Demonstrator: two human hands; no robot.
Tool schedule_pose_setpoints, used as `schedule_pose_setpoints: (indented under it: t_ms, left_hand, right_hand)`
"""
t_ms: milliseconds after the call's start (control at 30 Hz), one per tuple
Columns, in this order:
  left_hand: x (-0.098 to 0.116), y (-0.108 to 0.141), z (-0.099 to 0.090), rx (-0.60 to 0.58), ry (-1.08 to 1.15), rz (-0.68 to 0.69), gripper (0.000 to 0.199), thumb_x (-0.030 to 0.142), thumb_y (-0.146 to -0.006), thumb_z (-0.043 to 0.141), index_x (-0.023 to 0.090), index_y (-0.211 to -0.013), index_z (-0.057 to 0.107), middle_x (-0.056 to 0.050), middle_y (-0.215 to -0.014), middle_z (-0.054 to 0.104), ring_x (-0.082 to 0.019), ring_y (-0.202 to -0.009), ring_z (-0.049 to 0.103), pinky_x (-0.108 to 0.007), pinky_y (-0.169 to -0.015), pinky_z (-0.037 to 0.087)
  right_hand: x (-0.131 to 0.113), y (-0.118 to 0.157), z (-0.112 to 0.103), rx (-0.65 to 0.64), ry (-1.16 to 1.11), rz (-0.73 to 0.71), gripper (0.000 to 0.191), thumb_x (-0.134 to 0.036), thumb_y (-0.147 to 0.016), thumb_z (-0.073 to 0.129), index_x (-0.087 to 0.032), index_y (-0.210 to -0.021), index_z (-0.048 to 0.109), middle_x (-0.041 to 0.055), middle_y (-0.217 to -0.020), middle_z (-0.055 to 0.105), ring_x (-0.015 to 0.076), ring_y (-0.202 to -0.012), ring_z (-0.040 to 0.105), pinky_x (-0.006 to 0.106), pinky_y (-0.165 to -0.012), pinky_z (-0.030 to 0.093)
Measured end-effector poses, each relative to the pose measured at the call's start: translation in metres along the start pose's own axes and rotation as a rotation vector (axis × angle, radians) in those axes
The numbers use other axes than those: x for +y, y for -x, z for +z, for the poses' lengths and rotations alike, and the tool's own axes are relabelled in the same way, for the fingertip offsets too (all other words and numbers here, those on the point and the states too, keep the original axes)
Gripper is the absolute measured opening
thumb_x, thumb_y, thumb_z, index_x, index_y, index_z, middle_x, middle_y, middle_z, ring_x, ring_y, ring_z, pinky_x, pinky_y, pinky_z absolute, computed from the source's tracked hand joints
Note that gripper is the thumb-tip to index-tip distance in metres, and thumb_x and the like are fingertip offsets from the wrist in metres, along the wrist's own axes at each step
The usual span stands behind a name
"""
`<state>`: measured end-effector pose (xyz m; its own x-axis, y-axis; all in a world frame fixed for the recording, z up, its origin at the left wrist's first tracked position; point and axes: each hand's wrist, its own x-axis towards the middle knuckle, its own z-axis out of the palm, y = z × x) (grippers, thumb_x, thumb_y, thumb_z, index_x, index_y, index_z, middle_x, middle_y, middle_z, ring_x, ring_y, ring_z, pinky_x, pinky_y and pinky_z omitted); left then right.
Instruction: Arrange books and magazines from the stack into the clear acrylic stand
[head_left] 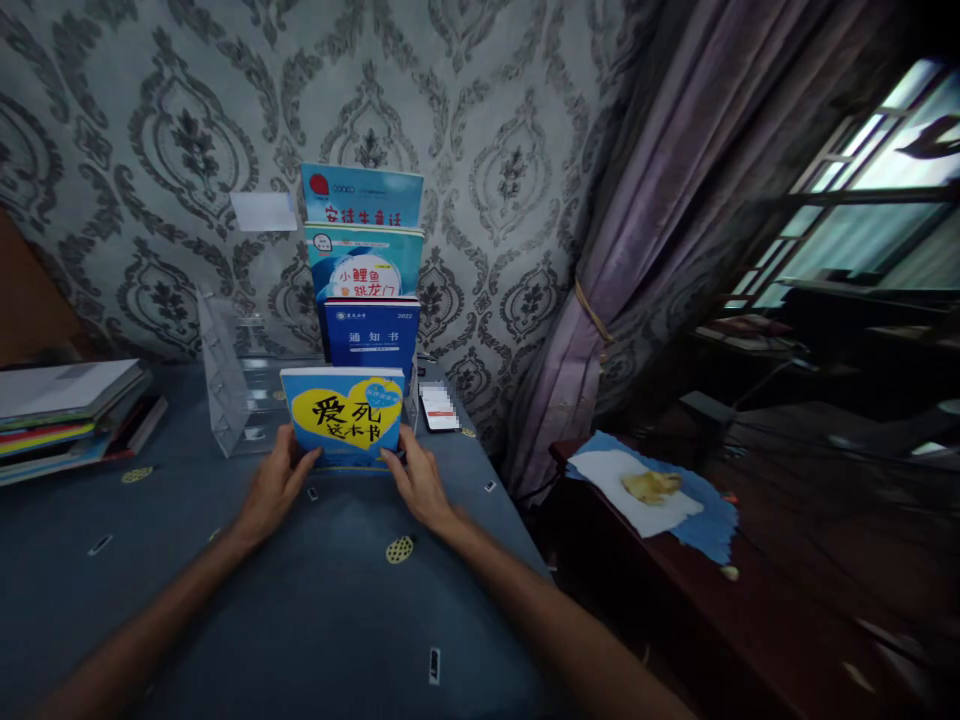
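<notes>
A blue book (345,415) with a yellow heart on its cover stands upright between my two hands. My left hand (276,483) grips its left edge, thumb on the front cover. On the opposite edge, my right hand (421,483) holds it in the same way. Behind it rise a dark blue booklet (371,335), a teal book (365,262) with a white circle, and a light blue book (362,195) with red lettering. They stand in tiers at a clear plastic rack (225,385), whose left part shows. The held book's contact with the rack is hidden.
A stack of books and papers (67,415) lies on the table's left side. A phone (439,405) rests right of the rack. Patterned wall (495,200) closes off the back. Beyond the right edge are a purple curtain (600,240) and a dark red surface with a blue cloth (712,510).
</notes>
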<state>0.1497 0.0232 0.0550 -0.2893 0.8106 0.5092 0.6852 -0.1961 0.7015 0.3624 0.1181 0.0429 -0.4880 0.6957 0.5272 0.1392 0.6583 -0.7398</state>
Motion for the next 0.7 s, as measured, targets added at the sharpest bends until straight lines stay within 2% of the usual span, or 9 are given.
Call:
schedule_pose_setpoints:
  t_ms: [233,433,533,700]
  left_hand:
    - [0.020,-0.040,0.002,0.064,-0.061,0.053,0.027,0.046,-0.091,0.052,0.024,-0.104,0.046,0.003,-0.079,0.063,-0.019,-0.070,0.065,-0.028,-0.063,0.049]
    - [0.030,-0.084,0.006,0.196,-0.149,0.219,0.023,0.041,-0.092,0.056,0.022,-0.103,0.049,0.006,-0.068,0.053,-0.014,-0.057,0.056,-0.025,-0.056,0.041]
    - [0.034,-0.105,0.007,0.263,-0.144,0.285,0.022,0.040,-0.092,0.058,0.022,-0.101,0.050,0.006,-0.066,0.053,-0.014,-0.055,0.055,-0.025,-0.056,0.043]
    - [0.039,-0.123,0.009,0.272,-0.089,0.356,0.024,0.039,-0.094,0.058,0.021,-0.108,0.051,-0.002,-0.087,0.067,-0.019,-0.077,0.067,-0.032,-0.073,0.054]
  right_hand:
    - [0.007,-0.039,-0.012,0.083,0.049,-0.058,0.035,-0.038,-0.097,0.045,-0.021,-0.127,0.051,0.0071,-0.097,0.068,0.0239,-0.084,0.065,0.032,-0.074,0.051]
    - [0.001,-0.081,-0.037,0.149,0.112,-0.174,0.036,-0.039,-0.099,0.044,-0.021,-0.130,0.050,0.0074,-0.099,0.068,0.0248,-0.086,0.064,0.033,-0.076,0.050]
    - [-0.004,-0.101,-0.048,0.181,0.146,-0.210,0.035,-0.039,-0.100,0.044,-0.021,-0.130,0.050,0.0069,-0.097,0.067,0.0240,-0.084,0.063,0.033,-0.076,0.050]
    - [-0.006,-0.120,-0.054,0.202,0.132,-0.254,0.034,-0.039,-0.100,0.044,-0.020,-0.128,0.051,0.0065,-0.090,0.065,0.0244,-0.083,0.062,0.035,-0.077,0.050]
